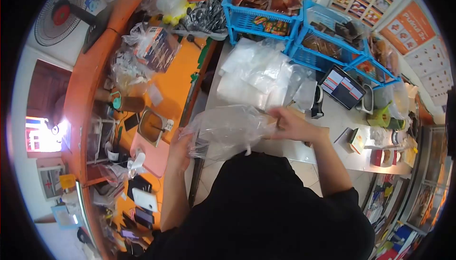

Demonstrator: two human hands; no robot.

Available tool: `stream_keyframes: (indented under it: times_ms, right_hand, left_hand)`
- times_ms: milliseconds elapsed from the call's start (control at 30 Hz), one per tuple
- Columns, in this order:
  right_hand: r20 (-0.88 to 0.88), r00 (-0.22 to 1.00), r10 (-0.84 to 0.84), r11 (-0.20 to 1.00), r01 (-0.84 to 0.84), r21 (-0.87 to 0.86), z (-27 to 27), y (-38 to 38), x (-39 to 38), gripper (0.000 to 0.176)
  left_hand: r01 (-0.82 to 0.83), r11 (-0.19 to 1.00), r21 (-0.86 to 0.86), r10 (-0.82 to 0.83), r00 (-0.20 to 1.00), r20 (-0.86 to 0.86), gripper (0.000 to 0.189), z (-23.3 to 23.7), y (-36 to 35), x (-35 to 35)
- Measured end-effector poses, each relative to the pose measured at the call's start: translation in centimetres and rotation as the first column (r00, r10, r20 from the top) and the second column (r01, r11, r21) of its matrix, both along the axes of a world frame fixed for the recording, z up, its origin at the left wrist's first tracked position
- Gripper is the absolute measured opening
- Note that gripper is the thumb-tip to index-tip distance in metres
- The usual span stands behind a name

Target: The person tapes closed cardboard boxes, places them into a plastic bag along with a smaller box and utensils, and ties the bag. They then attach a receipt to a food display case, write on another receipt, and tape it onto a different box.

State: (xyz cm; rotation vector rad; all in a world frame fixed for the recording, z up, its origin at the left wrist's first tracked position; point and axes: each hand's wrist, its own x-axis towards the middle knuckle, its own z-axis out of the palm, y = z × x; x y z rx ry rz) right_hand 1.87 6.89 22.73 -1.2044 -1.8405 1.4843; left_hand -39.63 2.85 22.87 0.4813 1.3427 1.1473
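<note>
Clear plastic bag lies between the grips, long axis crosswise from left hand to right hand. Each hand holds one end; right fingertips' exact closure cannot be told. Stacked plastic bags lie just beyond.

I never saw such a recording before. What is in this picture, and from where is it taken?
No machine here: a person works with bare hands, seen by a camera worn on the head, looking forward and down. The left hand and right hand hold a clear plastic bag between them. On the pale counter ahead are a pile of whitish plastic, blue baskets and a lit screen. The orange counter at left holds a pink board, among other things.
</note>
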Motion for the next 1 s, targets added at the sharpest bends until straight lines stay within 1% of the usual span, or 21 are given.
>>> stream_keyframes:
  times_ms: [33,67,133,167,233,267,333,367,433,500,533,567,600,633,667,700,733,800,867,933,1000]
  right_hand:
    - [0.194,0.971,0.139,0.986,-0.118,-0.12,-1.8,-0.1,3.4,0.076]
    - [0.178,0.971,0.159,0.981,-0.135,-0.141,-3.2,0.0,4.9,0.076]
    - [0.504,0.827,0.25,0.961,-0.15,-0.231,-5.7,-0.5,6.2,0.093]
    - [0.483,0.837,0.257,0.956,-0.149,-0.251,-6.2,-0.9,5.0,0.093]
    - [0.608,0.793,-0.025,0.966,-0.138,0.219,-5.9,-1.8,0.6,0.089]
    - [0.607,0.794,-0.025,0.97,-0.127,0.206,-6.7,-1.9,-1.3,0.089]
    - [0.724,0.677,-0.136,0.828,-0.324,0.458,-10.4,-1.7,-4.4,0.078]
    - [0.726,0.673,-0.14,0.832,-0.318,0.455,-12.5,-1.2,-5.0,0.078]
    - [0.832,0.535,-0.147,0.848,-0.365,0.384,-15.2,0.2,-6.7,0.075]
    - [0.805,0.579,-0.126,0.897,-0.28,0.342,-15.3,0.2,-6.9,0.076]
    - [0.774,0.625,-0.103,0.931,-0.214,0.297,-14.4,0.5,-6.6,0.077]
    - [0.707,0.679,-0.197,0.902,-0.157,0.402,-13.4,-0.2,-6.3,0.079]
    - [0.723,0.662,-0.195,0.905,-0.162,0.393,-10.9,-1.0,-6.4,0.079]
    - [0.701,0.67,-0.243,0.915,-0.081,0.395,-7.6,-1.7,-6.6,0.082]
    - [0.68,0.674,-0.29,0.92,0.0,0.393,-4.6,-2.2,-6.8,0.085]
    - [0.698,0.659,-0.282,0.925,-0.006,0.379,-2.2,-2.7,-6.8,0.085]
    - [0.699,0.654,-0.29,0.942,0.068,0.327,-0.1,-3.3,-6.5,0.089]
    - [0.723,0.608,-0.329,0.944,0.206,0.257,4.6,-4.2,-5.8,0.097]
    - [0.747,0.55,-0.374,0.924,0.288,0.251,9.3,-4.6,-4.8,0.104]
    - [0.787,0.451,-0.421,0.905,0.273,0.328,14.4,-4.4,-6.1,0.105]
    - [0.76,0.457,-0.462,0.886,0.217,0.409,18.1,-3.7,-8.6,0.105]
  left_hand:
    - [0.007,0.997,-0.072,-0.008,1.0,-0.013,0.02,2.1,0.0,1.0]
    - [-0.01,0.995,-0.095,0.008,1.0,-0.026,0.02,1.9,0.0,1.0]
    - [0.076,0.985,-0.153,-0.054,0.989,0.139,0.047,0.9,0.2,-0.5]
    - [0.132,0.978,-0.158,-0.113,0.986,0.124,0.046,-1.6,0.5,-2.3]
    - [0.159,0.972,-0.176,-0.142,0.984,0.104,0.037,-1.1,1.6,-1.3]
    - [0.183,0.971,-0.154,-0.169,0.981,0.1,0.029,-1.0,2.6,-0.8]
    - [0.252,0.955,-0.153,-0.238,0.965,0.108,0.025,-0.8,4.6,-0.1]
    - [0.249,0.947,-0.204,-0.233,0.967,0.101,0.021,-0.3,5.7,0.9]
    - [0.257,0.932,-0.255,-0.241,0.966,0.093,0.017,-1.0,7.8,0.8]
    - [0.47,0.86,-0.201,-0.352,0.829,0.435,0.017,-3.2,9.7,-0.5]
    - [0.482,0.854,-0.193,-0.361,0.818,0.448,0.017,-3.3,10.5,-0.7]
    - [0.528,0.829,-0.186,-0.375,0.771,0.515,0.019,-3.5,11.3,-0.9]
    - [0.569,0.803,-0.18,-0.38,0.72,0.581,0.021,-3.6,11.7,-1.1]
    - [0.575,0.8,-0.174,-0.377,0.705,0.601,0.021,-3.9,12.2,-1.4]
    - [0.607,0.776,-0.175,-0.442,0.719,0.536,0.025,-4.2,12.5,-1.7]
    - [0.637,0.75,-0.181,-0.504,0.726,0.468,0.028,-4.3,12.6,-2.0]
    - [0.644,0.743,-0.181,-0.5,0.714,0.49,0.028,-3.7,12.5,-1.6]
    - [0.55,0.785,-0.284,-0.515,0.835,0.194,0.035,-2.3,12.5,-0.2]
    - [0.616,0.737,-0.277,-0.59,0.787,0.181,0.039,-4.4,12.8,-0.5]
    - [0.673,0.687,-0.273,-0.659,0.736,0.156,0.044,-6.0,13.2,-0.7]
    - [0.722,0.63,-0.285,-0.721,0.68,0.129,0.052,-7.0,13.7,-0.7]
